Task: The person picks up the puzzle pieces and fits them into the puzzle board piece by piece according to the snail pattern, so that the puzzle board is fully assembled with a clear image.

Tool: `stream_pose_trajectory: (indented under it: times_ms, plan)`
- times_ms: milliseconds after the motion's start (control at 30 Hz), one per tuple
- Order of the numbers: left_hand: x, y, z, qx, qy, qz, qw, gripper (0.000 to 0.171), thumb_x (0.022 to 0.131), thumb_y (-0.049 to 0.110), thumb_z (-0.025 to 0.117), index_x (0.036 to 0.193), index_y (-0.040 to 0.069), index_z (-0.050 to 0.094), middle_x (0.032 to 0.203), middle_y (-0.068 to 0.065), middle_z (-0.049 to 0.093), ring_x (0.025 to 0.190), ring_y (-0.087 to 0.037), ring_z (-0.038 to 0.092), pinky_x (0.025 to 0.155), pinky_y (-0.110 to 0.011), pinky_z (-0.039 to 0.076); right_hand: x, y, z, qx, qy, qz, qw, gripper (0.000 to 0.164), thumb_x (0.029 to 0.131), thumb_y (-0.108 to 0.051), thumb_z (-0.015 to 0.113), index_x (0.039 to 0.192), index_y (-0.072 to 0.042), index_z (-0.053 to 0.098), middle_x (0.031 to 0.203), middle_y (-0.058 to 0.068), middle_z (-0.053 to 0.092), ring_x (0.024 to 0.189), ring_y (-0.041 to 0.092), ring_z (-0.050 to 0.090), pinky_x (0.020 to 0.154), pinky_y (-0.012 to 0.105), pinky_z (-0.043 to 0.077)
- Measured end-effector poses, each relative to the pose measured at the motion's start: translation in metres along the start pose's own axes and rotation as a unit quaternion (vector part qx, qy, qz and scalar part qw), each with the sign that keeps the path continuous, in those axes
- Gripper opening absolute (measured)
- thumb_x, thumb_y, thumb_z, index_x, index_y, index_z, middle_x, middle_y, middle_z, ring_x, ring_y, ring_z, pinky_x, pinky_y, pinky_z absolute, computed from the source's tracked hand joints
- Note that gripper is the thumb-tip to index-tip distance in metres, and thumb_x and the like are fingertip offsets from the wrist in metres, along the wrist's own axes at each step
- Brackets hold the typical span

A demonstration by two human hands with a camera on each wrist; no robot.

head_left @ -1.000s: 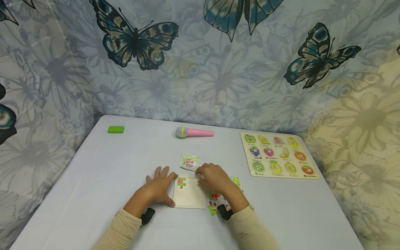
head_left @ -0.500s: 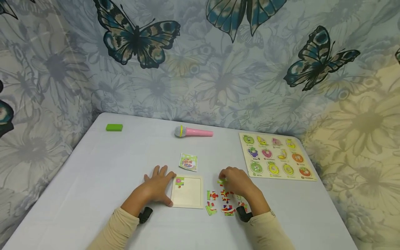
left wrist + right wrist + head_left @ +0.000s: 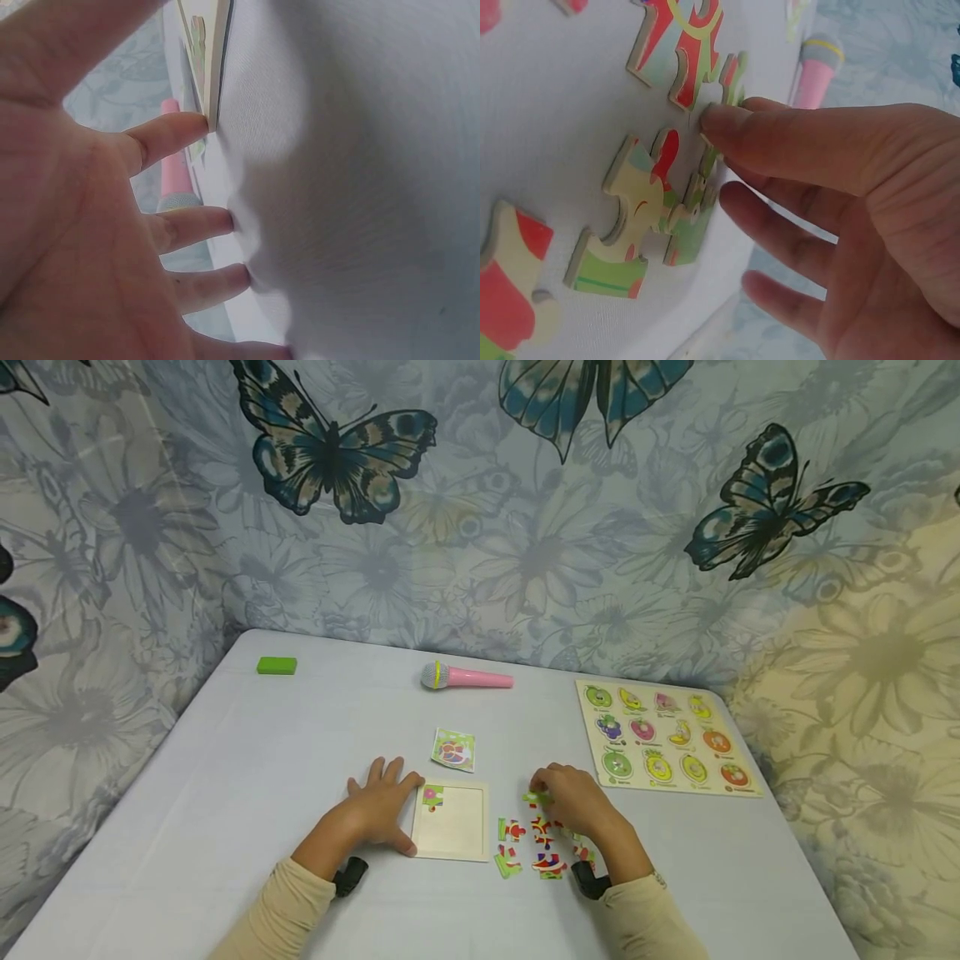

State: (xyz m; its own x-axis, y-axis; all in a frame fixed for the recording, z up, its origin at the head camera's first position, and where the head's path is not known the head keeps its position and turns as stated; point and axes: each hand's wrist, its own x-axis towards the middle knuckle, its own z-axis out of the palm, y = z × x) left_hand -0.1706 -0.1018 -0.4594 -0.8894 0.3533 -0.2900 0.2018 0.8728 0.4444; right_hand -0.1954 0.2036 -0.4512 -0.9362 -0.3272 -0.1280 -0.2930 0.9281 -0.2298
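Note:
A wooden puzzle tray point(image 3: 451, 827) lies on the table, with one green and pink puzzle piece point(image 3: 432, 797) in its far left corner. My left hand point(image 3: 380, 806) is spread at the tray's left side, thumb and index finger touching its edge. In the left wrist view the other fingertips point(image 3: 238, 275) rest on the tablecloth. Right of the tray, my right hand point(image 3: 573, 797) pinches a green-edged puzzle piece point(image 3: 534, 797) between thumb and index finger, low over the table. Several loose puzzle pieces point(image 3: 550, 864) lie beneath and in front of that hand, some partly hidden by it.
A small picture card point(image 3: 453, 750) lies just beyond the tray. Farther back are a pink toy microphone point(image 3: 478, 678) and a green block point(image 3: 277, 666). A fruit picture board point(image 3: 671, 739) lies at the back right. A butterfly-patterned wall stands behind the table.
My right hand has moved from the tray's far right corner rightward to the loose pieces, where it now pinches one. The left hand has stayed at the tray's left edge.

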Motion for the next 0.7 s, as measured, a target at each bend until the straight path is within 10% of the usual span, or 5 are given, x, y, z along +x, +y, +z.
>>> stream_pose_trajectory:
  times_ms: [700]
  plan:
    - [-0.001, 0.001, -0.003, 0.004, -0.004, 0.000, 1.0000, 0.093, 0.059, 0.037, 0.093, 0.137, 0.015, 0.047, 0.154, -0.025, 0.024, 0.142, -0.051, 0.012, 0.097, -0.082, 0.018, 0.025, -0.079, 0.009, -0.036, 0.036, -0.178, 0.983, 0.022, 0.081, -0.012, 0.078, 0.102, -0.013, 0.074, 0.104, 0.000, 0.071, 0.104, 0.022, 0.064, 0.102, 0.047, 0.042]
